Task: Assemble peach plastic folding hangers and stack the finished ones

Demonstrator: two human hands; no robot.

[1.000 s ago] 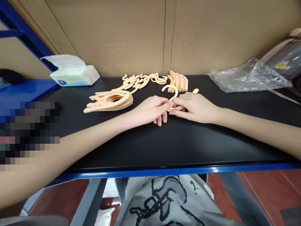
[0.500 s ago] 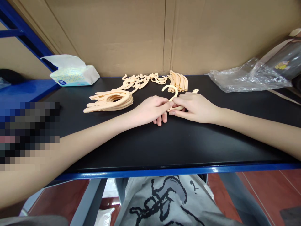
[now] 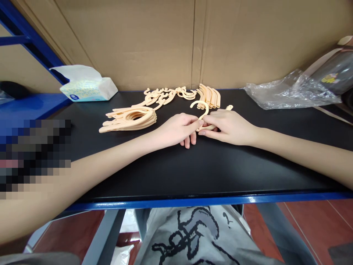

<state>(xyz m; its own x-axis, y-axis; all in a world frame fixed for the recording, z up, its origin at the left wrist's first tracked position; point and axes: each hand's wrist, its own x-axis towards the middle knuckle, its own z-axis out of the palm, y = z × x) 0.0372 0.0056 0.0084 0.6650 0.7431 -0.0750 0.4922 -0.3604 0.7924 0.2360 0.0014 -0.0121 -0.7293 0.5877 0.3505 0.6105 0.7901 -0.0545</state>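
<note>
Between my hands is a cream plastic hook (image 3: 206, 107), its open curve rising above my fingertips. My left hand (image 3: 182, 129) pinches the hook's base between thumb and finger, its other fingers curled below. My right hand (image 3: 227, 126) is closed round a cream arm piece (image 3: 229, 108) whose holed tip sticks out above the knuckles. The join between hook and arm piece is mostly hidden by fingers. Left of my hands lies a stack of cream hangers (image 3: 132, 119). Behind are loose small hook parts (image 3: 160, 96) and a row of curved tube pieces (image 3: 211, 96).
A tissue pack (image 3: 88, 86) stands at the back left of the black table (image 3: 176, 169). Clear plastic wrap (image 3: 289, 94) and a dark bag with a strap lie at the back right. Cardboard (image 3: 132, 44) rises behind, and a blue frame is at the left.
</note>
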